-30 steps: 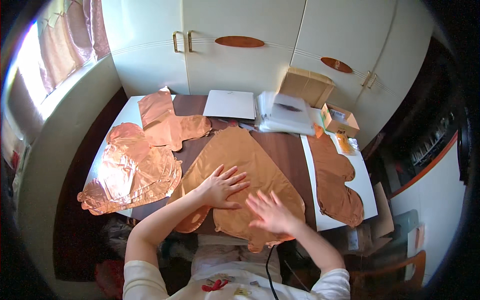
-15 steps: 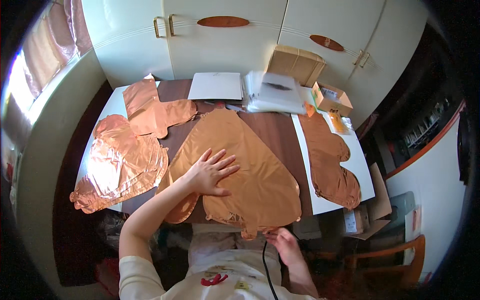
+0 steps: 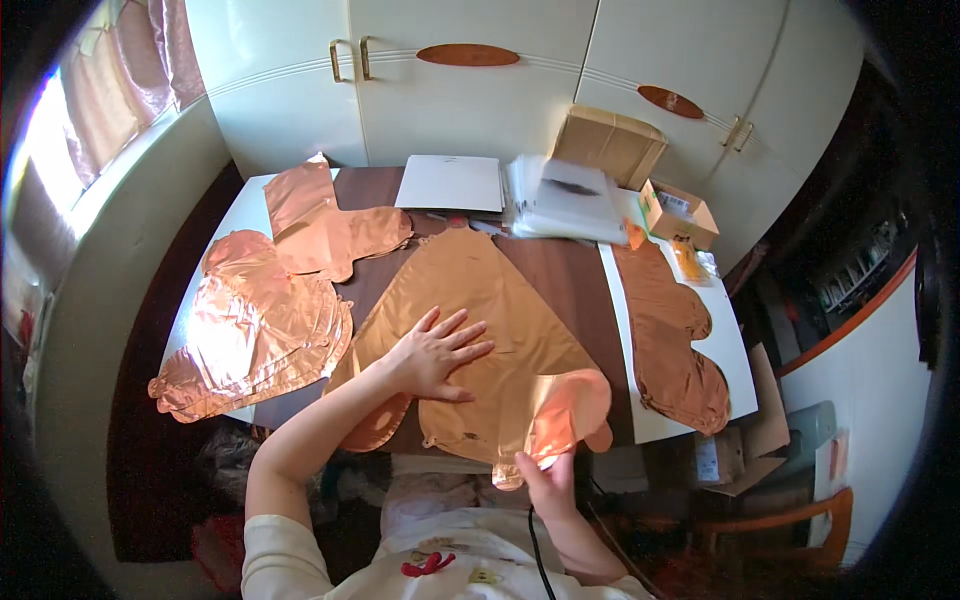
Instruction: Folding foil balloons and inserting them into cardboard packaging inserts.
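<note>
A large, flat copper-coloured foil balloon (image 3: 470, 300) lies over the middle of the brown table. My left hand (image 3: 432, 357) rests flat on it with the fingers spread. At the near edge, my right hand (image 3: 548, 484) pinches the edge of a foil flap (image 3: 565, 415) that is turned up and folded over the balloon's lower right part. The flap's shiny pinkish side shows. Close to my right hand, a foil tab (image 3: 508, 476) hangs over the table edge.
Stacked foil balloons (image 3: 260, 330) lie at the left, another foil pile (image 3: 675, 330) on a white board (image 3: 738, 385) at right. Along the back stand a white pad (image 3: 450, 183), clear plastic bags (image 3: 565, 205), a cardboard box (image 3: 612, 145) and a small open box (image 3: 680, 215).
My right hand has risen from below the table edge and folded the lower right foil up over the balloon. My left hand stays flat on the foil. The whole view has shifted slightly.
</note>
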The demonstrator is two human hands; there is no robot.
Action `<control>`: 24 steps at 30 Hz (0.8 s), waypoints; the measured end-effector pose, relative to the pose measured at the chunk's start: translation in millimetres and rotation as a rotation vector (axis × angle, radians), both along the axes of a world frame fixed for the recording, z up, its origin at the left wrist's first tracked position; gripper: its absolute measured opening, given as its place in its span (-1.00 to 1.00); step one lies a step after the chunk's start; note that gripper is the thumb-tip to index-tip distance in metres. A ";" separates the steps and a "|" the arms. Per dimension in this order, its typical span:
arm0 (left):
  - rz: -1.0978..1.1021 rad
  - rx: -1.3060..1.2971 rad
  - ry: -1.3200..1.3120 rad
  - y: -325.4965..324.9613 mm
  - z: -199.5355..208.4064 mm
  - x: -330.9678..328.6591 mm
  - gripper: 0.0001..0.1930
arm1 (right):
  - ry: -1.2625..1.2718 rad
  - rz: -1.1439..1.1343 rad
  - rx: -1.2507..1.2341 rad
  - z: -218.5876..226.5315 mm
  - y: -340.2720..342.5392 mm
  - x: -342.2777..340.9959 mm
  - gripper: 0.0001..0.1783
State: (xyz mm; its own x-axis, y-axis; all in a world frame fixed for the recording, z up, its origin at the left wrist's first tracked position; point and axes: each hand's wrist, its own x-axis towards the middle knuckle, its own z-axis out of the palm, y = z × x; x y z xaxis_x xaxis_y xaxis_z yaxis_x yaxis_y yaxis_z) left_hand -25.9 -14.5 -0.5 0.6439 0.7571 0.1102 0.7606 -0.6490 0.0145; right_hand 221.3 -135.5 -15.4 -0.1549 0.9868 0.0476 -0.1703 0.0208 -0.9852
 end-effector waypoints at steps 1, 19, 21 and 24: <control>0.000 0.004 -0.007 0.2 1.0 1.2 -0.16 | -0.190 0.047 0.102 -4.6 0.2 1.1 -0.24; 0.018 -0.033 0.029 -0.1 1.4 -1.7 -0.31 | -1.080 0.153 0.908 5.1 12.9 -27.2 -0.56; 0.015 -0.036 0.021 0.1 1.7 -0.6 -0.30 | -1.092 0.160 0.930 4.3 13.2 -27.4 -0.58; 0.016 -0.040 0.020 -1.1 3.3 -1.4 -0.27 | -1.119 0.188 0.950 1.8 13.9 -28.0 -0.62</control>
